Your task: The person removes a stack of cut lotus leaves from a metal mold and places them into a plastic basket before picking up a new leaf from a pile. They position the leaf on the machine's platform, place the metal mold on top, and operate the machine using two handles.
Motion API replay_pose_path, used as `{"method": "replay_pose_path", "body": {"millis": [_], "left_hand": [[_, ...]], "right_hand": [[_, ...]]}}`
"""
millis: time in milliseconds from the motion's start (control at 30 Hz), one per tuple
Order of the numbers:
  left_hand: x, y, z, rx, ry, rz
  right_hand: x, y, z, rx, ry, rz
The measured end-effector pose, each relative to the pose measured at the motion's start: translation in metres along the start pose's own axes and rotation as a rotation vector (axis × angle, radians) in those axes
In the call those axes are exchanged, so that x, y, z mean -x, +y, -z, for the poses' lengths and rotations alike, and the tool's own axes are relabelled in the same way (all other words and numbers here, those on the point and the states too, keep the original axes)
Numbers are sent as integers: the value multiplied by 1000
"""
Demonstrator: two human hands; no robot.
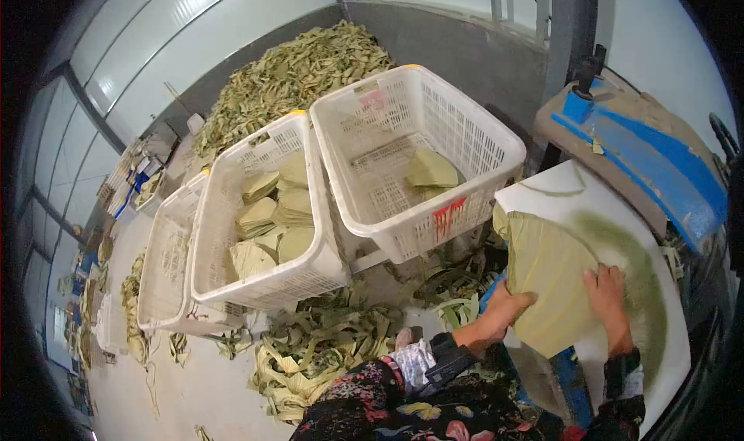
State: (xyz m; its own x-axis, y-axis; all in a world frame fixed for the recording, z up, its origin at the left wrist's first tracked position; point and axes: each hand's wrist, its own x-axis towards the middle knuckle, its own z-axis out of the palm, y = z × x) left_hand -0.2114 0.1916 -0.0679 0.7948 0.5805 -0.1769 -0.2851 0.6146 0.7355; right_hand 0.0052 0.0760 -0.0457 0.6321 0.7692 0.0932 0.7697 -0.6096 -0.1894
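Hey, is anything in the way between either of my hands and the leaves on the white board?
Nothing visible is. Your left hand meets the leaves directly at their lower left edge, and your right hand touches them at the right edge, above the white board.

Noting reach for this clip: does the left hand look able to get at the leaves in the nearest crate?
Probably yes, after letting go: the left hand grips a leaf stack. The nearest crate is open-topped and nothing covers the leaves inside, though the hand would have to clear the rim.
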Motion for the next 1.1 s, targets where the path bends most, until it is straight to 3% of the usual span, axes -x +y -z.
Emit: {"method": "replay_pose_path", "body": {"millis": [67,133,200,233,267,333,400,533,600,667,933,1000,1067,1100], "left_hand": [[-3,21,31,-28,-12,78],[-7,51,55,-244,73,80],[-11,100,77,-389,-10,29],[-14,124,85,-525,-75,-36],[-23,147,104,-515,-92,-21],[-43,183,141,-763,-212,-284],[-54,233,162,-806,-200,-342],[-98,301,208,-671,15,-187],[-128,322,232,-530,-8,-299],[-155,345,249,-534,15,-308],[-300,390,350,-338,142,-368],[-332,388,390,-368,205,-351],[-367,374,457,-1080,629,-119],[-384,356,494,-1085,616,-115]], "right_hand": [[8,-15,-1,-126,-53,-13],[13,-23,-13,-257,-102,-35],[20,-20,-28,-291,133,124],[27,-12,-38,-281,135,102],[32,-6,-50,-88,205,37],[38,-16,-56,126,248,-31],[41,-31,-54,226,241,-92],[48,-35,-48,201,219,-202],[45,-39,-47,101,283,-145],[48,-25,-58,186,317,-107],[49,-31,-51,158,275,-244],[50,-36,-48,158,270,-173],[49,-41,-45,137,265,-200],[50,-44,-43,112,263,-222]]}}
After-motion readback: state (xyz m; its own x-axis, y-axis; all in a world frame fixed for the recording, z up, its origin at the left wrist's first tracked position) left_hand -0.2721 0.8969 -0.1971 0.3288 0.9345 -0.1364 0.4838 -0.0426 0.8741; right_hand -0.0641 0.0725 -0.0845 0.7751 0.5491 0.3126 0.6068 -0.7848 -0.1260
